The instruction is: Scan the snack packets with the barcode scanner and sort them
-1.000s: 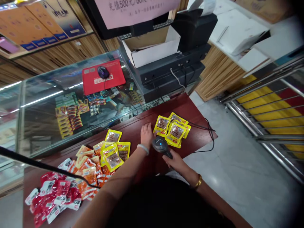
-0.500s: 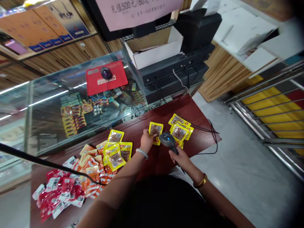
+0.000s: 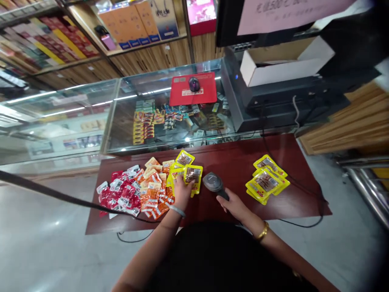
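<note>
Black cable (image 3: 45, 190) cuts in from the left, nearest the camera, crossing in front of the red-and-white packets (image 3: 121, 192). Right hand (image 3: 232, 202): fingers closed round the handle of a dark grey handheld scanner (image 3: 213, 182); blue light seen on it half a second ago no longer shows. Left hand (image 3: 182, 194): came left with a flat yellow-edged packet (image 3: 193, 174), now over the left yellow packets (image 3: 185, 158); thumb on its face, other fingers partly hidden, can't tell if pinched. Orange packets (image 3: 152, 190) sit beside those. Scanner now well apart from the right yellow packets (image 3: 264, 182). All on the dark red worktop (image 3: 225, 158). Beyond: glass display counter (image 3: 121, 138), red mouse pad (image 3: 179, 89), open white cardboard box (image 3: 282, 75), black monitor (image 3: 227, 24).
</note>
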Available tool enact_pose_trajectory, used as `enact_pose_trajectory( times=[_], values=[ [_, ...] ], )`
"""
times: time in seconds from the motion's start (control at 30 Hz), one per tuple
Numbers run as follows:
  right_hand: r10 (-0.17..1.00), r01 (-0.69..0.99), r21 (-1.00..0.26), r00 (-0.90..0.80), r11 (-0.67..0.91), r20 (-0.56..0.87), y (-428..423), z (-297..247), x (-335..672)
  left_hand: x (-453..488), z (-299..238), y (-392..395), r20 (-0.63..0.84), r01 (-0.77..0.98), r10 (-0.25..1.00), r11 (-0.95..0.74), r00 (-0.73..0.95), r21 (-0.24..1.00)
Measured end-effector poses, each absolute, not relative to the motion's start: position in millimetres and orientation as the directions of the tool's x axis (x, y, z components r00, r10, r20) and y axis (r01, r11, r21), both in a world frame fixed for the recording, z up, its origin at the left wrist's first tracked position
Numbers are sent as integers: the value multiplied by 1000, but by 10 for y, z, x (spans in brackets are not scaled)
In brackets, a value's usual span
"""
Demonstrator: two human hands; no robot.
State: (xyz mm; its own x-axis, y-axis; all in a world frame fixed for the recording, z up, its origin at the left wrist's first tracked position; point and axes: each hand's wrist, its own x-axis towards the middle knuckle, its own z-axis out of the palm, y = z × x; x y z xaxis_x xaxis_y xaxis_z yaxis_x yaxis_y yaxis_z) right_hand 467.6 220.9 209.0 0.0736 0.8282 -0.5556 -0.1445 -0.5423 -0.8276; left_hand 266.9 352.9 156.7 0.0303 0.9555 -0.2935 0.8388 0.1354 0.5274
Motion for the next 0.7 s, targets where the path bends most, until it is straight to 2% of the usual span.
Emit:
enact_pose_trajectory(
  times=[0.17,0.23,0.43,0.57,0.7],
  values=[
    [850,-77,-847,-2,-526,-527,2246,2030,4531,2293,1642,3572,-99,915,982,187,-161,358],
    [853,-72,-850,-14,-521,-522,2236,2031,4516,2273,1655,3572,-19,928,988,150,-152,340],
    [843,-152,-840,67,-521,-534,2085,2108,4628,2707,1678,3516,153,899,960,-273,234,341],
    [785,-246,-810,215,-532,-581,1829,2063,4830,3389,1688,3440,85,741,846,-505,526,443],
    [717,-312,-812,384,-492,-582,1455,1982,5087,4236,1657,3295,-55,542,619,-637,784,548]
  ],
)
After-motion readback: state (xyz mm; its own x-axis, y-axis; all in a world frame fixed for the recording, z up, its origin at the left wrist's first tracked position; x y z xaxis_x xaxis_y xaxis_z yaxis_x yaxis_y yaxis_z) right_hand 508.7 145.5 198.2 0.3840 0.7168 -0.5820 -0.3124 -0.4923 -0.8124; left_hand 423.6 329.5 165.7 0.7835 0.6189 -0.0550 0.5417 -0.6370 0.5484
